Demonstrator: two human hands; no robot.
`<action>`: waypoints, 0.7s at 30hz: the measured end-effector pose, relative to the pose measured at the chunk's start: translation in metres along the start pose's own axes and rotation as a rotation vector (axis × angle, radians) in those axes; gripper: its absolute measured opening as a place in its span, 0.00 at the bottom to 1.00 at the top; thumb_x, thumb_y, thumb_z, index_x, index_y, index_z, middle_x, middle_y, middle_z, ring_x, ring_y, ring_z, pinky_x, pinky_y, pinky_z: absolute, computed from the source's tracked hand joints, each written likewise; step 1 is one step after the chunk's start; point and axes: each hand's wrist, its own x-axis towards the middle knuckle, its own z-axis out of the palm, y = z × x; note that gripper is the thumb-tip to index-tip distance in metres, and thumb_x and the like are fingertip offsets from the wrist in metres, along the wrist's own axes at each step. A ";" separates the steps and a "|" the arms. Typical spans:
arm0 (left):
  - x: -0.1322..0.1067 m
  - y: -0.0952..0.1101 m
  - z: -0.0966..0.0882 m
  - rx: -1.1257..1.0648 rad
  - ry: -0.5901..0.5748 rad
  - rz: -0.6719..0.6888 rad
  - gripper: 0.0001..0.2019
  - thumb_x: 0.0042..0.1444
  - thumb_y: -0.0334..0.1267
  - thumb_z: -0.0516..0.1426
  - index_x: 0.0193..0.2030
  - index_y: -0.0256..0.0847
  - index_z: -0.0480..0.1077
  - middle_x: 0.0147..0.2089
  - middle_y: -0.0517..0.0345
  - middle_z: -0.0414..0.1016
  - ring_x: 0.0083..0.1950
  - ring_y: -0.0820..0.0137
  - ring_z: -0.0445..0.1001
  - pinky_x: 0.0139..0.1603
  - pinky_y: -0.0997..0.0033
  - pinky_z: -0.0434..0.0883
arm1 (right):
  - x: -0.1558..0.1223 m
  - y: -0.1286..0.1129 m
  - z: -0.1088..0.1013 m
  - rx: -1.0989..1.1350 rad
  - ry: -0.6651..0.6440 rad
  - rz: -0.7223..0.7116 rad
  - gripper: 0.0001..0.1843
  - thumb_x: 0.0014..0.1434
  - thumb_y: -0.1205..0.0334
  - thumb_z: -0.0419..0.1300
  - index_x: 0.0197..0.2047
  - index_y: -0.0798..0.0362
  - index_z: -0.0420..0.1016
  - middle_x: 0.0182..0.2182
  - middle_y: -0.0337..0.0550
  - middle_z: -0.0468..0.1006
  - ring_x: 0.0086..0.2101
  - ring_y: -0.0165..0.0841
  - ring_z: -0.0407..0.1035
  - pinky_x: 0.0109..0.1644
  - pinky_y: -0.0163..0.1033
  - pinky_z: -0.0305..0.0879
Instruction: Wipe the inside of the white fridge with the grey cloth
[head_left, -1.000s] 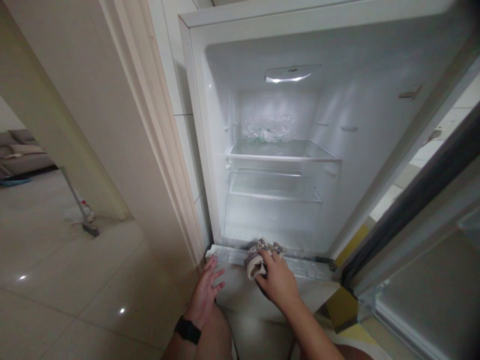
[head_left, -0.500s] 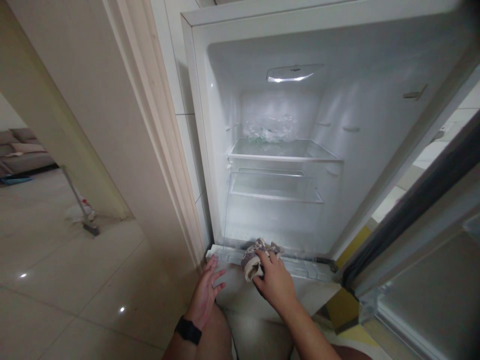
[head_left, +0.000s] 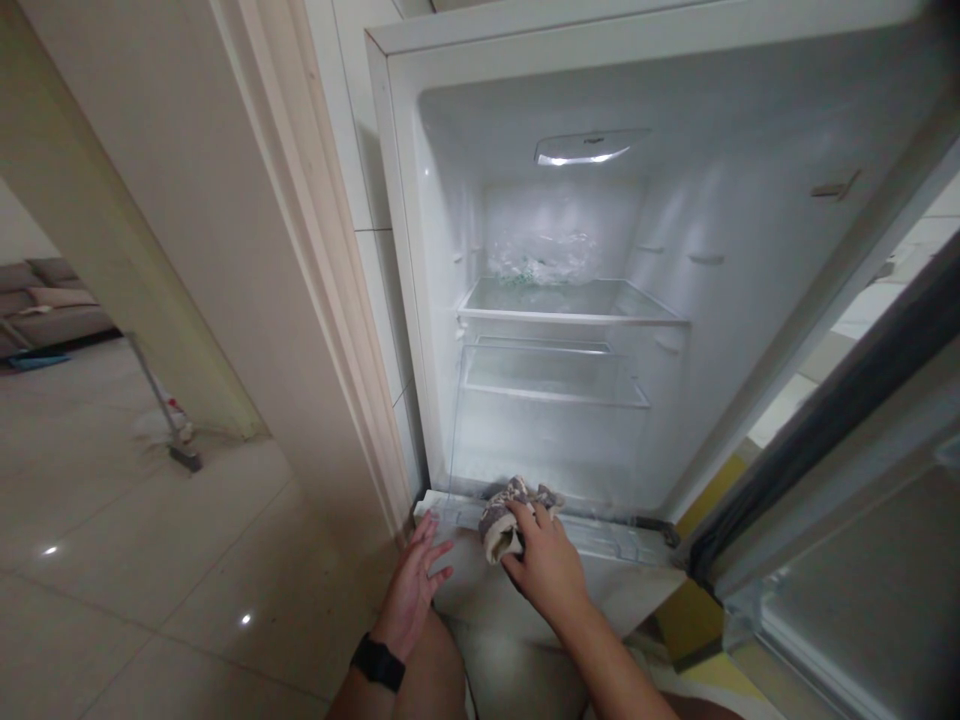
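My right hand [head_left: 551, 565] is closed around a crumpled patterned cloth [head_left: 499, 525], grey-brown and cream. It presses the cloth against the clear front strip [head_left: 600, 538] of a see-through panel or shelf at the bottom of the open fridge [head_left: 405, 270]. Fingers apart, my left hand [head_left: 411, 585] is at the left end of that strip, its fingertips touching or very close to it. A black band is on the left wrist. The cloth and right hand hide the middle of the strip.
Inside the fridge, a crumpled clear plastic bag [head_left: 544, 258] lies on the upper glass shelf [head_left: 562, 298], with a lower shelf [head_left: 555, 378] beneath. The open fridge door [head_left: 847, 560] stands at the right. A wooden door frame [head_left: 330, 250] and a long-handled broom [head_left: 184, 457] are left.
My right hand and the cloth have slid slightly left along the clear strip. The left hand stays almost where it was.
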 end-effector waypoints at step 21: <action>0.003 -0.004 -0.004 0.016 -0.030 0.000 0.29 0.69 0.51 0.51 0.75 0.54 0.54 0.81 0.58 0.46 0.68 0.57 0.65 0.53 0.63 0.70 | 0.001 0.000 0.008 0.013 0.046 -0.036 0.36 0.53 0.62 0.62 0.66 0.41 0.65 0.62 0.49 0.69 0.54 0.49 0.67 0.53 0.48 0.69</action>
